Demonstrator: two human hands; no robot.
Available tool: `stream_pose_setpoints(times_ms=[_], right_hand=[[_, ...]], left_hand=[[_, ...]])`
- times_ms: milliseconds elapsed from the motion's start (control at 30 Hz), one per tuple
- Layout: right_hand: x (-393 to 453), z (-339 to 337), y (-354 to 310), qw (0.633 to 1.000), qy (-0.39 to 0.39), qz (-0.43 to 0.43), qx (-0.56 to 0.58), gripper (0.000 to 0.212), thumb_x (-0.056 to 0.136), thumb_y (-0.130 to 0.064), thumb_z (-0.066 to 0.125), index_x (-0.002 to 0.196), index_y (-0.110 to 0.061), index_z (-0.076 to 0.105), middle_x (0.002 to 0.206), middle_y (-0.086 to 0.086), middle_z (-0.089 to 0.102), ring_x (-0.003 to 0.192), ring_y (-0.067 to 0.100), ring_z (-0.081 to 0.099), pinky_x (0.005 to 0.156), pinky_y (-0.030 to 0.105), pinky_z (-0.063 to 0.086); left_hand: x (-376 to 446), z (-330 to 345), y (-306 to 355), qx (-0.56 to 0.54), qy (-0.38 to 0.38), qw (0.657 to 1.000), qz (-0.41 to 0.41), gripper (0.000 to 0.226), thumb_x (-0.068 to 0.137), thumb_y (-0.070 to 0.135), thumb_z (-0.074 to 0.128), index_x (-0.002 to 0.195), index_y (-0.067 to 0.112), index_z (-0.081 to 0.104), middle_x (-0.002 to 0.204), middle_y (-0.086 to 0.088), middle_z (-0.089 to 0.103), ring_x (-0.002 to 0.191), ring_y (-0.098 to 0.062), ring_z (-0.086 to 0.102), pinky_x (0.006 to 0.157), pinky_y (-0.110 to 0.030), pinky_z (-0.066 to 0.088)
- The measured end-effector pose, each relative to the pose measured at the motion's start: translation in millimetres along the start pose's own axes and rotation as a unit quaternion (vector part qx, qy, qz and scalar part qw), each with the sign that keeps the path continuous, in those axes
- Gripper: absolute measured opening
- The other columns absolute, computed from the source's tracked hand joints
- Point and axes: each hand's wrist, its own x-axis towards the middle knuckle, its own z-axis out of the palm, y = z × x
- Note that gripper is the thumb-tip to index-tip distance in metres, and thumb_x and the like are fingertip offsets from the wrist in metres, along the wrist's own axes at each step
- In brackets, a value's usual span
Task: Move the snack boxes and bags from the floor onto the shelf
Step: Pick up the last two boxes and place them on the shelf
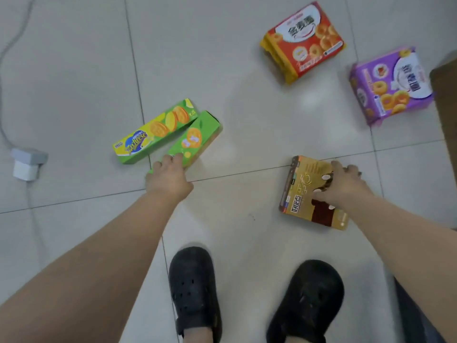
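Two long green biscuit boxes lie side by side on the tiled floor: one with a yellow and blue label (153, 131) and a plainer green one (195, 139). My left hand (168, 178) grips the near end of the plainer green box. A flat gold and brown box (300, 191) lies to the right, and my right hand (346, 185) curls over its right edge. Farther back sit a red and orange snack bag (303, 42) and a purple snack bag (390, 86). No shelf is in view.
A white plug on a grey adapter (27, 163) with a cable lies on the floor at the left. A brown cardboard edge (445, 95) stands at the far right. My two black clogs (249, 293) stand on the tiles below the hands.
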Motion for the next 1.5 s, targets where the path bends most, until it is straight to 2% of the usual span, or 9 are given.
stream_pose_setpoints(times_ms=[133, 267, 500, 600, 733, 967, 1100, 1267, 1500], right_hand=[[31, 30, -16, 1.0, 0.007, 0.012, -0.02, 0.123, 0.055, -0.063, 0.077, 0.148, -0.027, 0.004, 0.156, 0.01, 0.006, 0.14, 0.043, 0.016, 0.111, 0.057, 0.022], [34, 36, -35, 0.993, 0.108, 0.008, -0.048, 0.121, 0.05, -0.08, 0.064, 0.145, -0.027, 0.012, 0.149, 0.005, 0.024, 0.133, 0.048, 0.021, 0.103, 0.058, 0.029], [40, 31, -83, 0.989, 0.144, 0.022, -0.039, 0.106, 0.056, -0.087, 0.05, 0.13, -0.011, 0.038, 0.131, 0.011, 0.045, 0.124, 0.036, 0.037, 0.099, 0.049, 0.031], [47, 20, -87, 0.996, 0.059, -0.054, -0.034, 0.093, 0.056, -0.078, 0.063, 0.117, -0.01, 0.045, 0.12, 0.011, 0.052, 0.116, 0.03, 0.048, 0.09, 0.042, 0.041], [47, 24, -81, 0.993, -0.08, -0.083, 0.029, 0.086, 0.062, -0.056, 0.077, 0.123, -0.008, 0.043, 0.122, 0.009, 0.055, 0.112, 0.027, 0.052, 0.08, 0.032, 0.04], [33, 75, -68, 0.977, -0.166, -0.121, 0.049, 0.092, 0.055, -0.046, 0.085, 0.127, -0.01, 0.041, 0.126, 0.008, 0.05, 0.115, 0.025, 0.05, 0.09, 0.031, 0.042], [20, 89, -54, 0.978, -0.113, -0.169, -0.044, 0.101, 0.046, -0.054, 0.085, 0.128, -0.02, 0.037, 0.126, 0.004, 0.044, 0.118, 0.028, 0.046, 0.097, 0.046, 0.043], [12, 98, -16, 0.977, -0.116, -0.173, -0.049, 0.105, 0.047, -0.054, 0.085, 0.132, -0.021, 0.033, 0.129, 0.005, 0.043, 0.119, 0.028, 0.046, 0.098, 0.046, 0.043], [-5, 127, 10, 0.994, -0.01, -0.079, 0.077, 0.074, 0.068, -0.056, 0.072, 0.121, -0.011, 0.043, 0.121, 0.009, 0.052, 0.109, 0.03, 0.055, 0.087, 0.042, 0.048]], left_hand=[[48, 35, -13, -0.04, 0.019, 0.998, -0.038, 0.088, 0.078, 0.028, 0.069, 0.146, 0.018, 0.013, 0.151, -0.008, 0.022, 0.138, -0.031, 0.024, 0.102, -0.05, 0.034], [70, 48, -17, -0.045, 0.054, 0.997, -0.04, 0.085, 0.081, 0.032, 0.067, 0.145, 0.011, 0.016, 0.142, -0.014, 0.036, 0.13, -0.034, 0.039, 0.098, -0.048, 0.037], [52, 68, 21, -0.152, 0.02, 0.988, -0.018, 0.072, 0.073, 0.04, 0.072, 0.123, 0.007, 0.032, 0.124, -0.015, 0.049, 0.112, -0.04, 0.052, 0.083, -0.043, 0.043], [42, 77, 36, -0.141, 0.01, 0.99, -0.021, 0.073, 0.072, 0.042, 0.072, 0.121, 0.007, 0.031, 0.122, -0.014, 0.05, 0.108, -0.038, 0.056, 0.079, -0.04, 0.044], [25, 96, 55, -0.124, -0.025, 0.992, 0.002, 0.084, 0.069, 0.042, 0.074, 0.129, 0.009, 0.025, 0.124, -0.012, 0.047, 0.11, -0.037, 0.056, 0.08, -0.039, 0.045], [-3, 122, 72, -0.187, -0.04, 0.982, -0.004, 0.082, 0.071, 0.039, 0.07, 0.133, 0.014, 0.022, 0.123, -0.008, 0.046, 0.106, -0.035, 0.057, 0.077, -0.037, 0.045], [-11, 129, 56, -0.186, -0.024, 0.982, -0.029, 0.081, 0.071, 0.041, 0.07, 0.133, 0.015, 0.024, 0.123, -0.009, 0.047, 0.107, -0.035, 0.056, 0.077, -0.037, 0.044], [-47, 156, 29, -0.24, 0.012, 0.967, -0.084, 0.075, 0.071, 0.037, 0.069, 0.129, 0.014, 0.028, 0.12, -0.01, 0.05, 0.103, -0.037, 0.056, 0.07, -0.036, 0.038], [-85, 179, 50, -0.27, 0.014, 0.956, -0.116, 0.078, 0.073, 0.039, 0.069, 0.134, 0.016, 0.026, 0.122, -0.009, 0.047, 0.109, -0.034, 0.054, 0.067, -0.036, 0.039]])
